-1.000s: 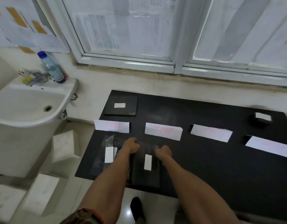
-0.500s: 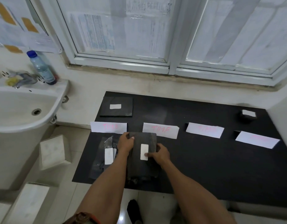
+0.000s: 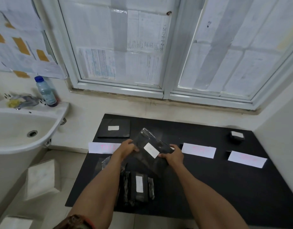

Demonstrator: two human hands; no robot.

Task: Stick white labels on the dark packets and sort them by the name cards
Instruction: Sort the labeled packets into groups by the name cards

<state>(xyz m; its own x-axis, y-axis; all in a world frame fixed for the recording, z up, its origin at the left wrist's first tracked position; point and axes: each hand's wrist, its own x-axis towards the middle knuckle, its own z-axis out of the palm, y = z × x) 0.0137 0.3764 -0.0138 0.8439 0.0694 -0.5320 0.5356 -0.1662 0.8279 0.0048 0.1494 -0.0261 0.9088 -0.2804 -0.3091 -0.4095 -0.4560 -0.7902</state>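
Both hands hold a dark packet [image 3: 147, 142] with a white label, tilted and raised above the black table [image 3: 208, 187]. My left hand [image 3: 128, 147] grips its left edge and my right hand [image 3: 173, 154] grips its right edge. The packet hides the second name card. Another labelled dark packet [image 3: 139, 184] lies near the front edge between my forearms. A further labelled packet [image 3: 114, 128] lies flat at the back left, behind the first name card [image 3: 101, 147]. Two more white name cards [image 3: 198, 150] [image 3: 247, 159] lie to the right.
A small dark item with a white label [image 3: 236, 136] sits at the back right. A white sink [image 3: 18, 129] with a plastic bottle [image 3: 46, 91] stands to the left. White blocks [image 3: 41, 177] lie on the floor beside the table. A window wall runs behind.
Both hands have lifted the labelled packet off the table and carried it up and back, tilting it. A second labelled packet now shows beneath. The camera has tipped upward.
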